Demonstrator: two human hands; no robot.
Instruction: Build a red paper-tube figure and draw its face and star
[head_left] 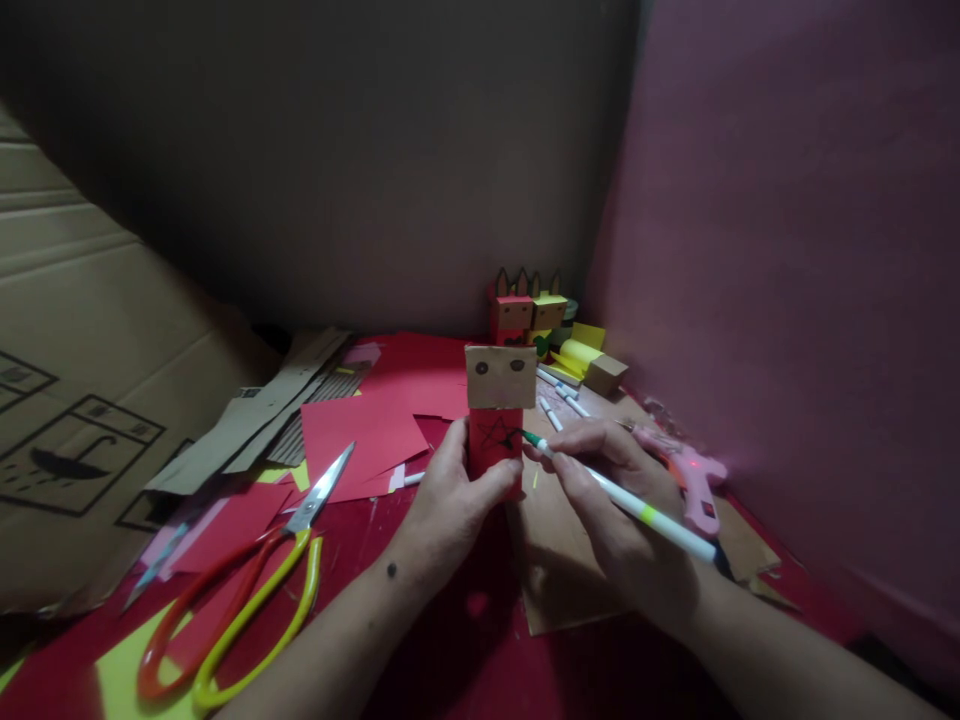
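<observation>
My left hand (457,495) grips the lower red body of a small paper figure (501,378) and keeps it upright. The figure has a cardboard head with two dark drawn eyes, and a dark star is drawn on its red front. Between the thumb and fingers of my right hand (626,490) is a white marker (619,490) with a green tip and a yellow-green band. Its tip is at the right side of the star; whether it touches the paper I cannot tell. A cardboard sheet (555,580) lies beneath my right hand.
Scissors (255,610) with red and yellow handles lie open at left, near red paper (367,435) and cardboard strips (247,420). Two finished-looking figures (529,312) stand behind. Several markers (559,385) and a pink glue gun (699,480) lie right. A cardboard box (67,350) borders the left.
</observation>
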